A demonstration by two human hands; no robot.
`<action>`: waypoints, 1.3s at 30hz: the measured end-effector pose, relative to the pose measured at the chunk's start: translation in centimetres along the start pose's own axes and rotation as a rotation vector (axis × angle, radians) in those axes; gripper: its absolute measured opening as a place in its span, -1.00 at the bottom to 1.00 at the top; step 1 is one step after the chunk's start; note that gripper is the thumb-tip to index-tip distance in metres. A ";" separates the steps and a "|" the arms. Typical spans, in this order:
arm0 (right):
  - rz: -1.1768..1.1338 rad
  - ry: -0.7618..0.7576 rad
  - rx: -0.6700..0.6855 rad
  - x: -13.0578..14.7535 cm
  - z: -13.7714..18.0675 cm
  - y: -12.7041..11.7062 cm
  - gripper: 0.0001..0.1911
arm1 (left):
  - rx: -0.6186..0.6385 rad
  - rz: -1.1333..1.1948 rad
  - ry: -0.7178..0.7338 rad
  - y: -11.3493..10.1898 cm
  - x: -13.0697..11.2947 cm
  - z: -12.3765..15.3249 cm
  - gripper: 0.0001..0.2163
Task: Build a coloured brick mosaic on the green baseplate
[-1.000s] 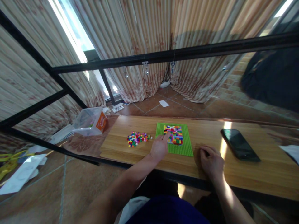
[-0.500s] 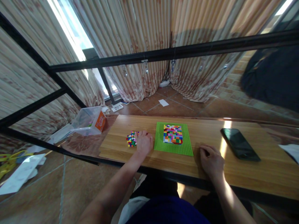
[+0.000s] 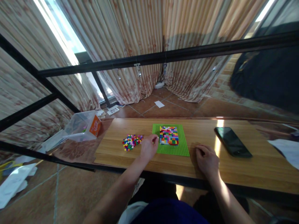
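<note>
My left hand (image 3: 149,147) is over the left edge of the green baseplate (image 3: 174,151), its thumb and forefinger pinched together on a small pale piece that looks like a building brick. On the baseplate stands a square block of multicoloured bricks (image 3: 168,135), packed tightly side by side. Left of that hand, a loose pile of small coloured bricks (image 3: 131,142) lies on the wooden table (image 3: 112,155). My right hand (image 3: 207,160) rests on the tabletop to the right of the baseplate, fingers curled in, with nothing seen in them.
A dark phone (image 3: 233,142) lies on the table at the right, beyond my right hand. A clear plastic box (image 3: 80,126) with an orange label is on the floor past the table's left end. White paper (image 3: 285,151) lies by the right end. A black metal bar (image 3: 149,59) crosses ahead.
My left hand has moved from the brick pile right to the baseplate's edge, its fingers now pinched, leaving the pile uncovered. My right hand stays in place. The view has shifted slightly.
</note>
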State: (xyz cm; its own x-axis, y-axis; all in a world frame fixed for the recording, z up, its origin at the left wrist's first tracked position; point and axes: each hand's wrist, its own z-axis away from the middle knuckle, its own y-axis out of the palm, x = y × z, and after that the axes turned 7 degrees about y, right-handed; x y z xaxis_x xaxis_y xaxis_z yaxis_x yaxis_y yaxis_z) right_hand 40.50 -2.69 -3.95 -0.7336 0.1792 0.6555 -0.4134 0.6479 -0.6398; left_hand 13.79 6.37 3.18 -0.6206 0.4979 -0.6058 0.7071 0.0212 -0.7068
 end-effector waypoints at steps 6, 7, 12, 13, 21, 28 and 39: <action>0.000 0.004 -0.016 0.1 0.0 0.0 -0.70 | 0.042 -0.094 0.087 0.5 -0.4 -0.6 -0.85; 0.003 0.005 -0.018 0.1 0.0 0.1 -0.71 | 0.043 -0.090 0.083 0.7 -0.5 -0.6 -0.85; -0.005 0.009 -0.014 0.0 0.0 0.1 -0.71 | 0.007 -0.055 0.021 1.2 -0.5 -0.9 -0.88; -0.008 0.010 -0.014 0.0 0.0 0.1 -0.71 | 0.001 -0.033 0.013 1.2 -0.5 -0.9 -0.89; -0.001 0.017 -0.019 0.2 0.0 0.1 -0.69 | -0.020 0.278 -0.186 2.1 0.2 -2.0 -0.88; 0.016 -0.004 -0.006 0.1 0.1 0.0 -0.68 | -0.027 0.456 -0.332 3.4 1.4 -2.5 -0.92; 0.020 0.008 -0.016 0.1 0.0 0.0 -0.68 | 0.009 0.315 -0.371 2.8 0.3 -2.9 -0.89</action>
State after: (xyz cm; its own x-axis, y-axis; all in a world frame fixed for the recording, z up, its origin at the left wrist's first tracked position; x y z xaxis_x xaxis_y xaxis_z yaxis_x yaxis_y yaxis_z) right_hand 40.42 -2.70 -3.96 -0.7370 0.1982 0.6462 -0.3904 0.6556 -0.6464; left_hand 16.61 9.10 2.10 -0.4572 0.1358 -0.8789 0.8779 -0.0893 -0.4705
